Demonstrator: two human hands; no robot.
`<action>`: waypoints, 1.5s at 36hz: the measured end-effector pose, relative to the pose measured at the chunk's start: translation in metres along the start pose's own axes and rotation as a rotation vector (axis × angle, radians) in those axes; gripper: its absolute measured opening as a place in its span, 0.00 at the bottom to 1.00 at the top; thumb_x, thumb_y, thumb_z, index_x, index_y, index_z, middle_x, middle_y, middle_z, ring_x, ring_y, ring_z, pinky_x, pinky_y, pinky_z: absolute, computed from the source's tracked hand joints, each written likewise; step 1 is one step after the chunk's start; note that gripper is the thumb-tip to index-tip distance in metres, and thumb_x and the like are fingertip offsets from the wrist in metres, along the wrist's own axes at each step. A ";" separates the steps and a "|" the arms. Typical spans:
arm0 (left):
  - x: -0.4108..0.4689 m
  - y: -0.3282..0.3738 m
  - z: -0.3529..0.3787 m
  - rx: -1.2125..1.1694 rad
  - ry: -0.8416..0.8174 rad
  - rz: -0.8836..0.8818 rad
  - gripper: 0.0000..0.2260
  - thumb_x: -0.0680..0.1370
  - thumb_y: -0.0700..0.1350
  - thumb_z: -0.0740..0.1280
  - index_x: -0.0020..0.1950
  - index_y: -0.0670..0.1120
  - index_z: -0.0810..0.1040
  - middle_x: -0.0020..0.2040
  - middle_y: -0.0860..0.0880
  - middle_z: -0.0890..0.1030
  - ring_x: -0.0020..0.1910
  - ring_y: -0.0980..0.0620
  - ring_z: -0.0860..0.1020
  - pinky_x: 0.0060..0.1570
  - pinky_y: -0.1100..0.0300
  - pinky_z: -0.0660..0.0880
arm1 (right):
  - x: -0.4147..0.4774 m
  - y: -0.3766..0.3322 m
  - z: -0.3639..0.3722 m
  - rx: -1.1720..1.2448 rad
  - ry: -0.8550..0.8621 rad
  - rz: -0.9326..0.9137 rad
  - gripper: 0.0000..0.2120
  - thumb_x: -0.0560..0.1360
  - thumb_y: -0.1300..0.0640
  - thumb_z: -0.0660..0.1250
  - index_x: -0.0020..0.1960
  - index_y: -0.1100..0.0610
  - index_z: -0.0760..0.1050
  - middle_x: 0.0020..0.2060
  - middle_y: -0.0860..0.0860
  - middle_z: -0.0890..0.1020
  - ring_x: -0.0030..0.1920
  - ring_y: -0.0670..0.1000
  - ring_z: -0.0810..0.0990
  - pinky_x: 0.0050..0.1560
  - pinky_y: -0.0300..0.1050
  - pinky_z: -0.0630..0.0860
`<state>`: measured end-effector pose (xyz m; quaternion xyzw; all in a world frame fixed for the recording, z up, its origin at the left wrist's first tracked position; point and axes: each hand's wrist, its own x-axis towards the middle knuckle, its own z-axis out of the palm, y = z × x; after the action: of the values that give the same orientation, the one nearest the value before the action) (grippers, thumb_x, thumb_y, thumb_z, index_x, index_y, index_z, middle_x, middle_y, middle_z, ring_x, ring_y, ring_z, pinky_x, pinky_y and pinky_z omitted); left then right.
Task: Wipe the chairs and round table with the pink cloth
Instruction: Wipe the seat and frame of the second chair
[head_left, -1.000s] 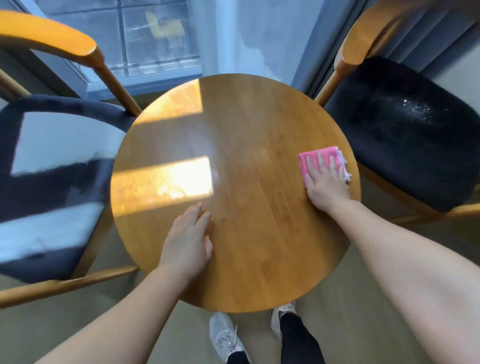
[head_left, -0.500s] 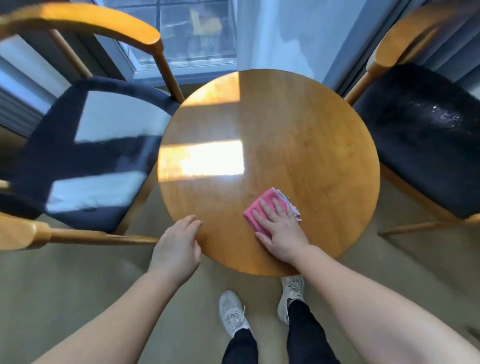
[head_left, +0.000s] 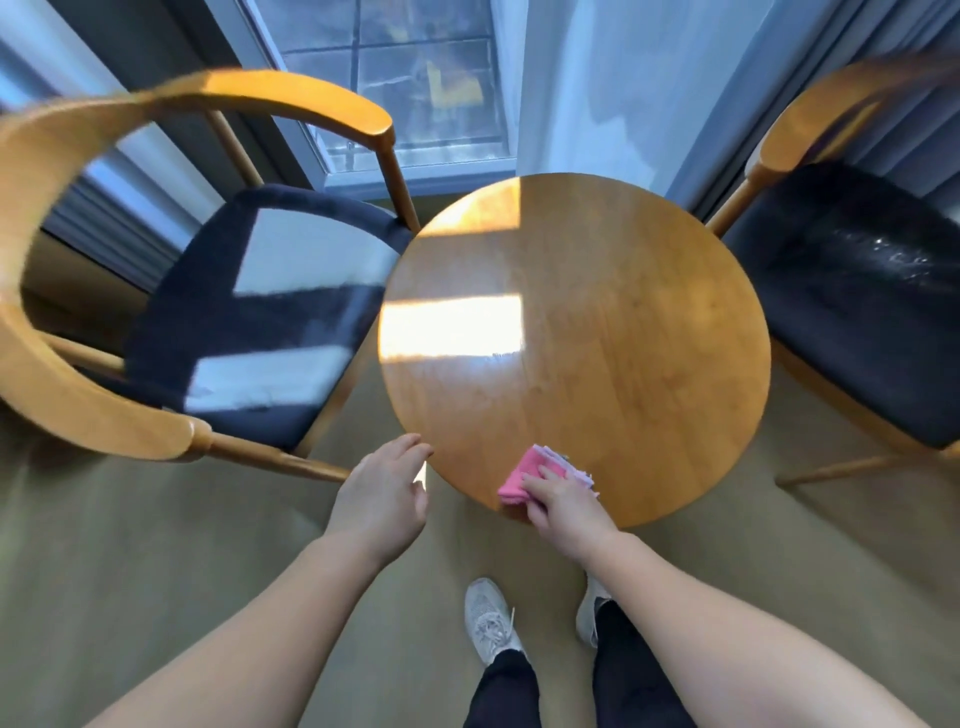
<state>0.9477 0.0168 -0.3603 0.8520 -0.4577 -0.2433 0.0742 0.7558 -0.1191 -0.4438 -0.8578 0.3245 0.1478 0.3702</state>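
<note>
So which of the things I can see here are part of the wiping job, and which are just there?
Part of the job:
- pink cloth, pressed on the table's near edge by the right hand
- round table
- left chair
- right chair
- left hand, open and empty beside the table edge

Just there:
- window
- curtain
- grey sneakers

**Round table, one cloth at its near edge**

The round wooden table (head_left: 597, 332) stands on the floor (head_left: 156, 571), with sunlight patches across its left half. A folded pink cloth (head_left: 524, 475) lies on the table's near edge, pressed flat under the right hand (head_left: 566, 506).
</note>
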 end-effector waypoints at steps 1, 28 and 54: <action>-0.003 0.003 -0.007 -0.006 -0.002 0.006 0.20 0.76 0.43 0.62 0.69 0.50 0.72 0.71 0.53 0.69 0.69 0.54 0.67 0.68 0.57 0.65 | -0.006 -0.008 -0.011 0.119 0.023 0.034 0.13 0.80 0.58 0.61 0.61 0.53 0.79 0.60 0.55 0.80 0.63 0.57 0.76 0.58 0.49 0.71; -0.066 0.198 -0.177 -0.392 0.311 0.635 0.18 0.73 0.62 0.63 0.56 0.53 0.79 0.49 0.58 0.80 0.44 0.60 0.77 0.43 0.71 0.72 | -0.184 -0.155 -0.250 1.175 0.471 -0.054 0.12 0.81 0.54 0.61 0.50 0.50 0.84 0.48 0.58 0.84 0.51 0.59 0.83 0.51 0.51 0.81; -0.050 0.432 -0.106 -0.372 0.175 0.493 0.04 0.78 0.47 0.63 0.45 0.52 0.75 0.37 0.57 0.78 0.37 0.63 0.75 0.40 0.62 0.75 | -0.314 0.063 -0.312 0.500 0.446 -0.054 0.33 0.69 0.38 0.73 0.70 0.44 0.69 0.60 0.41 0.75 0.58 0.41 0.75 0.59 0.40 0.74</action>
<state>0.6544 -0.1995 -0.0996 0.7049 -0.5898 -0.2236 0.3245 0.4837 -0.2393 -0.1098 -0.7599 0.4008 -0.1375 0.4930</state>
